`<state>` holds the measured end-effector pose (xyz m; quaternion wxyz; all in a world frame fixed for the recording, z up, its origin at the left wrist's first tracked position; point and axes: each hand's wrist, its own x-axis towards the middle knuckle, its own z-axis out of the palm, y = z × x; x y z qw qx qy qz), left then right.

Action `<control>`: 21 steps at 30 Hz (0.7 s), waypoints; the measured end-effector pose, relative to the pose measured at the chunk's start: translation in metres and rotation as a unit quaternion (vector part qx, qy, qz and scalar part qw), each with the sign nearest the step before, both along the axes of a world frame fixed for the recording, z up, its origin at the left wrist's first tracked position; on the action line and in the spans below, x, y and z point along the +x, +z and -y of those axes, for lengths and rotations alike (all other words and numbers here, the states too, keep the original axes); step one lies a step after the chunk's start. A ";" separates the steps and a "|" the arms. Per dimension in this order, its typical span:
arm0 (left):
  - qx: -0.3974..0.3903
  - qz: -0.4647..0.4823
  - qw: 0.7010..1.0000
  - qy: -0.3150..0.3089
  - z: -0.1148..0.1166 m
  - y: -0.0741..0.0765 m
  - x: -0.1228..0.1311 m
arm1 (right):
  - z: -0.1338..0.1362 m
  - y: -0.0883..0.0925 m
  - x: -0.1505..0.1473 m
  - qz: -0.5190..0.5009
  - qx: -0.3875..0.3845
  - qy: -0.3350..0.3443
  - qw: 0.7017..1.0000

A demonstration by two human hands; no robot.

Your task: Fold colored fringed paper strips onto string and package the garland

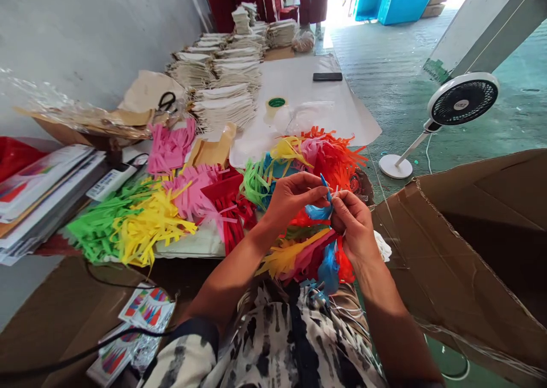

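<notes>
My left hand (pixel 294 197) and my right hand (pixel 352 223) meet in front of me, with their fingertips pinching a small blue fringed paper strip (pixel 319 211) between them. A long bunch of multicoloured fringed tissue paper (pixel 335 160) lies around and under my hands, with orange, yellow, red and blue fringes. Parts of it hang down towards my patterned black-and-white top (pixel 290 337). To the left lie heaps of green fringe (pixel 100 228), yellow fringe (pixel 149 228), pink fringe (pixel 171 147) and red fringe (pixel 226 205).
Stacks of cream fringed paper (pixel 224 77) line the table beyond a white sheet (pixel 299 86) holding a tape roll (pixel 276 106) and a black phone (pixel 327 77). A torn cardboard box (pixel 465 245) stands to my right. Further off are a floor fan (pixel 461 100), blue crates (pixel 404 3) and a standing person (pixel 314 0).
</notes>
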<state>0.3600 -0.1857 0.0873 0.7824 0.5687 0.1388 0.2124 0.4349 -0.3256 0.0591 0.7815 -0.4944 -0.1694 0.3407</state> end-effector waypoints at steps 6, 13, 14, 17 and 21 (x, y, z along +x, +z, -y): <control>-0.027 -0.012 1.000 0.000 0.004 -0.001 0.001 | -0.001 -0.003 -0.002 0.028 0.006 -0.033 0.999; -0.048 -0.019 0.999 -0.002 0.008 0.003 0.002 | -0.004 -0.003 -0.005 0.038 0.019 -0.056 0.998; -0.053 -0.018 0.998 -0.001 0.008 0.003 0.002 | -0.004 -0.003 -0.005 0.038 0.022 -0.061 0.997; -0.058 -0.014 0.998 0.004 0.010 0.003 0.002 | -0.005 -0.004 -0.006 0.040 0.022 -0.073 0.996; -0.063 -0.010 0.998 0.016 0.013 0.003 0.002 | -0.006 -0.008 -0.008 0.057 0.012 -0.087 0.994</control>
